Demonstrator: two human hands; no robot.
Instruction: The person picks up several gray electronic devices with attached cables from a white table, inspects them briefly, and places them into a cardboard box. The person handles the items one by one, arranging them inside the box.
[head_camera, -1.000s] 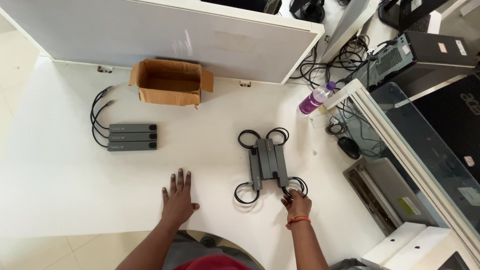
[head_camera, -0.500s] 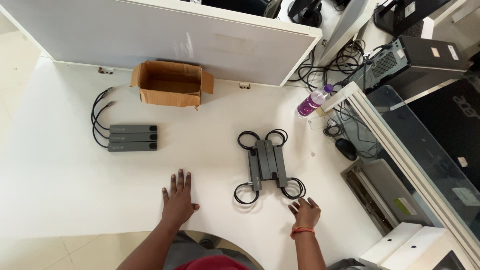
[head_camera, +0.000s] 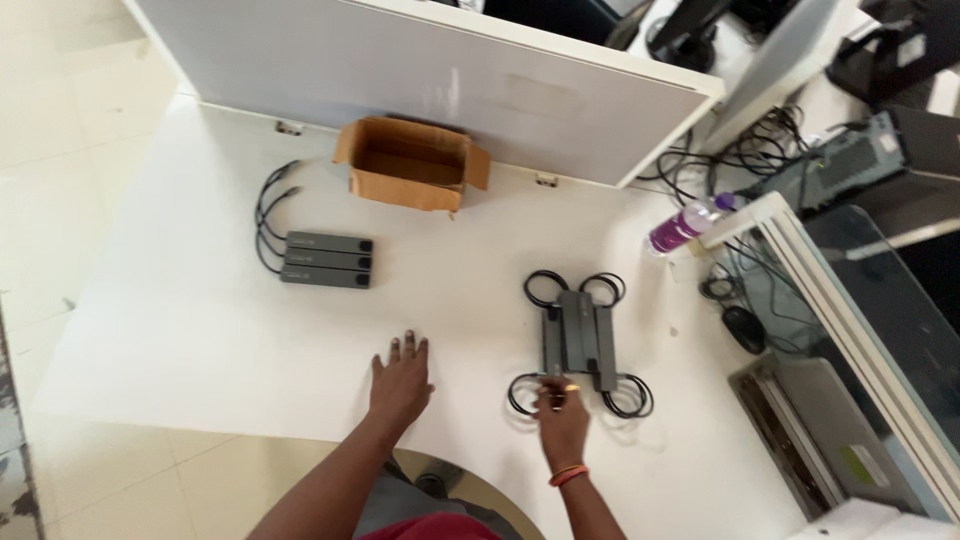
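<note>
My left hand (head_camera: 400, 380) lies flat on the white table (head_camera: 200, 340), fingers spread, holding nothing. My right hand (head_camera: 562, 418) reaches to the near end of a bundle of dark grey adapter blocks (head_camera: 578, 338). Its fingertips touch a coiled black cable (head_camera: 525, 393) at the bundle's near left corner. More cable coils stick out at the bundle's other corners. Whether the fingers pinch the cable is hidden. A second stack of grey blocks (head_camera: 327, 260) with loose black leads lies to the far left.
An open brown cardboard box (head_camera: 412, 170) stands against the white partition (head_camera: 420, 80) at the back. A purple bottle (head_camera: 680, 228) lies at the right. Tangled cables and computer gear (head_camera: 830, 160) fill the right side beyond a glass panel (head_camera: 860, 320).
My right hand has moved from the bundle's near right corner, out onto the table, then to the bundle's near left coil. The left hand stays flat. The camera view has shifted.
</note>
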